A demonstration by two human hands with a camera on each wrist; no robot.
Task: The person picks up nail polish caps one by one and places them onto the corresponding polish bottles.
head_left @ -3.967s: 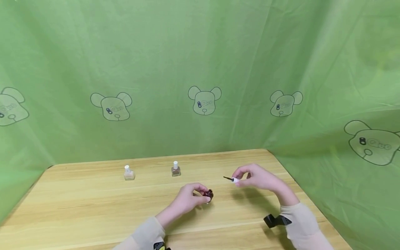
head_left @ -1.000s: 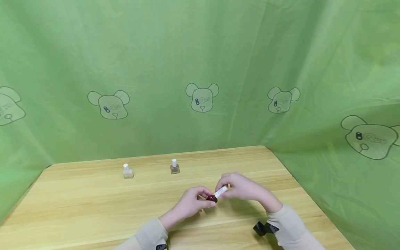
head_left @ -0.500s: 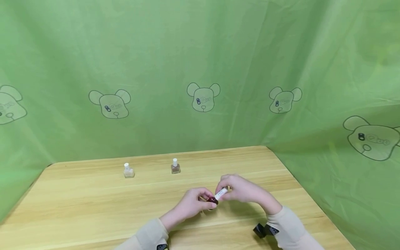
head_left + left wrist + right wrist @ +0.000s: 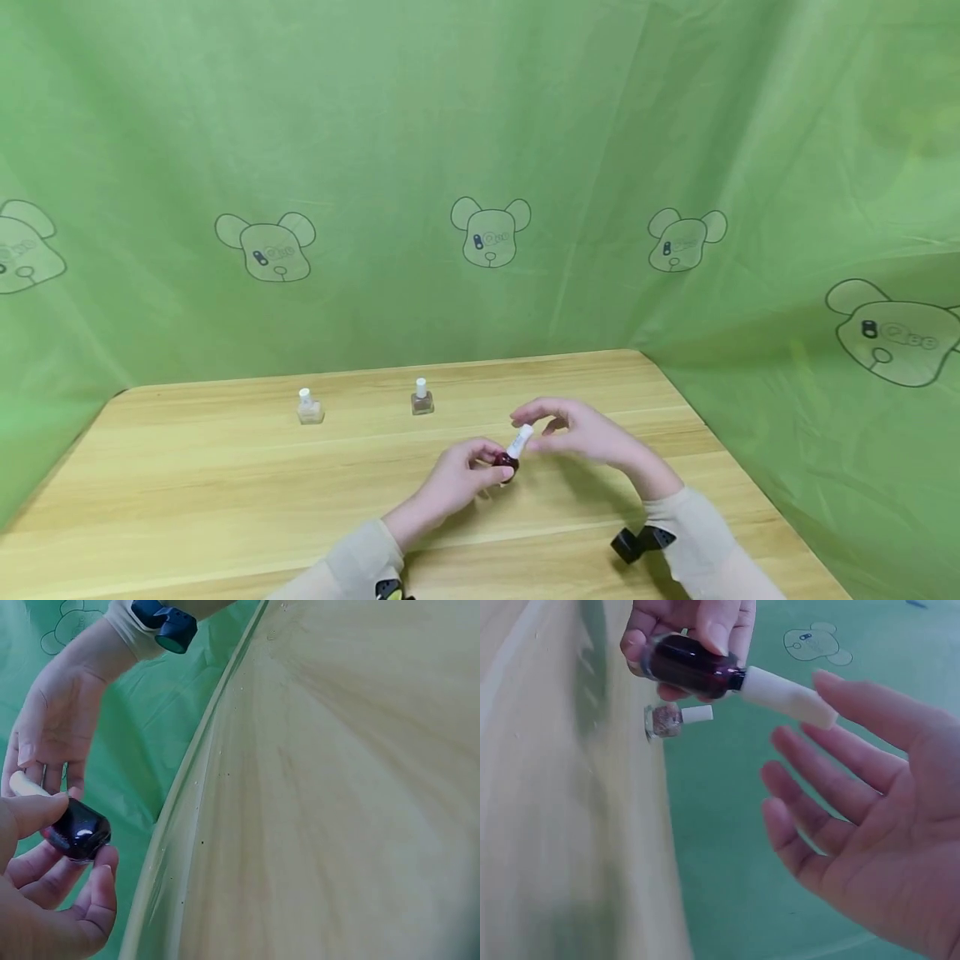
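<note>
My left hand [image 4: 450, 483] holds a dark red nail polish bottle [image 4: 505, 461] between thumb and fingers, tilted over the table. Its white cap [image 4: 520, 442] sits on the neck and points up to the right. In the right wrist view a short dark strip of neck shows between the bottle [image 4: 690, 666] and the cap [image 4: 784, 694]. My right hand [image 4: 588, 433] is spread beside the cap, fingers loosely bent, with the thumb tip right at the cap's end. From the left wrist view, the bottle [image 4: 81, 829] shows glossy and dark in the left fingers.
Two more nail polish bottles stand upright toward the back of the wooden table [image 4: 225, 492]: a pale one [image 4: 310, 412] on the left and a brownish one [image 4: 422, 403] near the middle. A green curtain [image 4: 375, 125] with bear-head prints hangs behind and at the sides.
Four seconds ago my right hand held the cap with its brush away from the bottle. The cap then went onto the bottle's neck, and now the right fingers have loosened from it and spread.
</note>
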